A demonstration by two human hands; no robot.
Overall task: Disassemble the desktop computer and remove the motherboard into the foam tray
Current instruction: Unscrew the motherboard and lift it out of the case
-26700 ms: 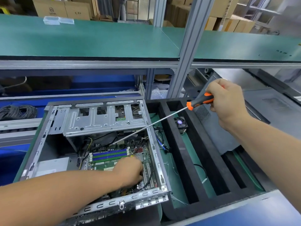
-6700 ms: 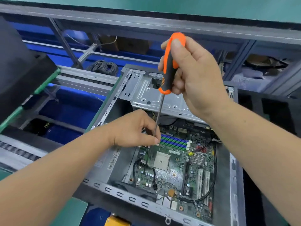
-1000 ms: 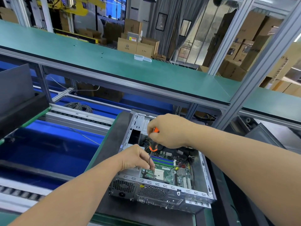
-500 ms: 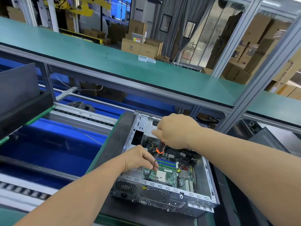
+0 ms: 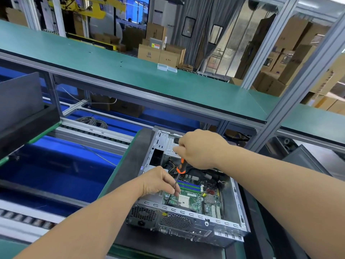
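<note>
The open grey computer case (image 5: pixel 186 224) lies low in the middle of the head view. Its green motherboard (image 5: pixel 194 200) shows inside, with blue and green memory slots. My right hand (image 5: pixel 200 148) grips the orange-and-black handle of a screwdriver (image 5: pixel 180 166) above the case. The thin shaft slants down to the board's near-left corner. My left hand (image 5: pixel 158 182) pinches the shaft low down, just over the board. The tip is hidden behind the case wall.
A green shelf (image 5: pixel 130 71) on an aluminium frame runs overhead. A blue conveyor bed (image 5: pixel 56 165) with rollers lies to the left, with a dark panel (image 5: pixel 18 101) at far left. Black foam (image 5: pixel 265 230) borders the case on the right. Cardboard boxes stand behind.
The view has dropped slightly, so the case sits higher and closer. My right hand has shifted a little with the screwdriver; my left hand still pinches the shaft.
</note>
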